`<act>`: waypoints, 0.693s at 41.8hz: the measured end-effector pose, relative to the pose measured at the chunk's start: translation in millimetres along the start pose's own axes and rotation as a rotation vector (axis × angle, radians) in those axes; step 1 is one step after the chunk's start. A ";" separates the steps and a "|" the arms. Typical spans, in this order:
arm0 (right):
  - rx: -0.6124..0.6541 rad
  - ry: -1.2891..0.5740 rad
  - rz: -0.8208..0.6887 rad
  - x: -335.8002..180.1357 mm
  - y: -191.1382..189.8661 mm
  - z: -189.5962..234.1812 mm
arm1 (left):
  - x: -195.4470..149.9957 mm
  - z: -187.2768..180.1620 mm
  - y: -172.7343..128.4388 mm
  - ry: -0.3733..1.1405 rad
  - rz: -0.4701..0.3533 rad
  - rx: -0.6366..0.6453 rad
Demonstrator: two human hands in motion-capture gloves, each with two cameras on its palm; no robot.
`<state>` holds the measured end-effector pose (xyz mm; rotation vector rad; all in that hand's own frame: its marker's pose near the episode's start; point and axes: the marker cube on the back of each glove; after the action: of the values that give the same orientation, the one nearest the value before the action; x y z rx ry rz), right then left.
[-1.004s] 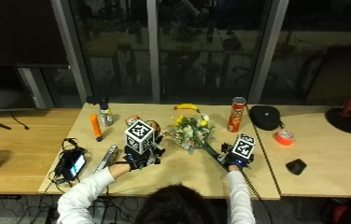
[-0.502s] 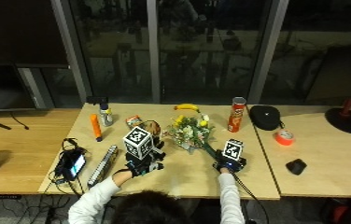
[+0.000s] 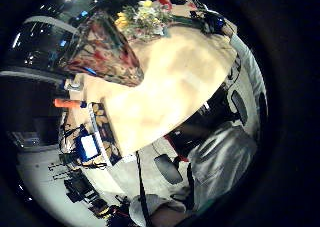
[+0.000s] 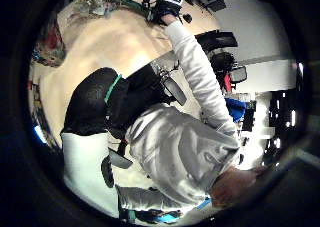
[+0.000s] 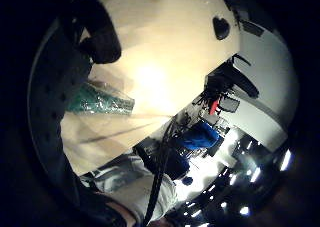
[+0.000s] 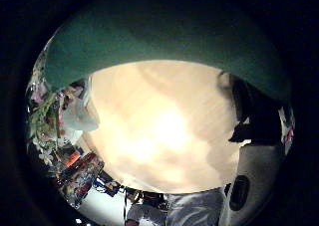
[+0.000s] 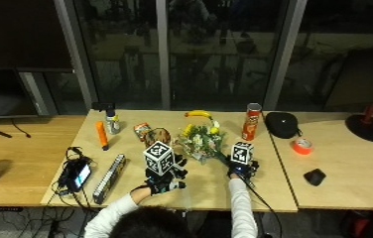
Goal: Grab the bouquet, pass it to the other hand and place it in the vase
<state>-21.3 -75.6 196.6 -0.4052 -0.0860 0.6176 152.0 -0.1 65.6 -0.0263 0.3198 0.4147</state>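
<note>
Now: grab at stem end.
R hand (image 7: pixel 241 167) grips bouquet (image 7: pixel 203 141) stems; blooms point toward vase (image 7: pixel 158 136); L hand (image 7: pixel 160 179) open, nearby.

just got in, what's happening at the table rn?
A person is seated at the table with both gloved hands out. The right hand is at the stem end of the bouquet, which lies on the table with its flowers pointing away from the person; the right palm views show the green wrap right against that palm. The left hand rests nearby, holding nothing. The patterned vase stands beside the flowers with no bouquet in it.
</note>
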 end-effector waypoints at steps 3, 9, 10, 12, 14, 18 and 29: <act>-0.011 -0.025 -0.024 4.7 -2.9 -0.2 | 1.6 3.4 -4.1 0.029 -0.001 -0.014; 0.195 -0.175 -0.054 13.1 -13.3 10.6 | -8.1 5.5 -15.3 0.010 -0.034 -0.062; 0.271 -0.193 -0.055 13.9 -15.9 11.9 | -10.2 5.0 -17.3 0.003 -0.041 -0.071; 0.395 -0.228 -0.041 16.6 -20.3 13.5 | -14.2 3.5 -21.5 -0.003 -0.054 -0.085; 0.472 -0.297 -0.032 18.6 -23.7 13.7 | -17.1 1.6 -26.8 0.010 -0.062 -0.090; 0.541 -0.541 -0.101 11.4 -20.0 6.4 | -16.2 -2.7 -40.4 0.099 -0.060 -0.067; 0.495 -0.938 -0.155 -4.9 29.0 -51.5 | -13.6 -13.6 -80.6 0.311 -0.084 0.117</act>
<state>-30.9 -74.8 138.1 0.3945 -0.8342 0.6082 168.4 -80.5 53.7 0.0100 0.6468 0.3073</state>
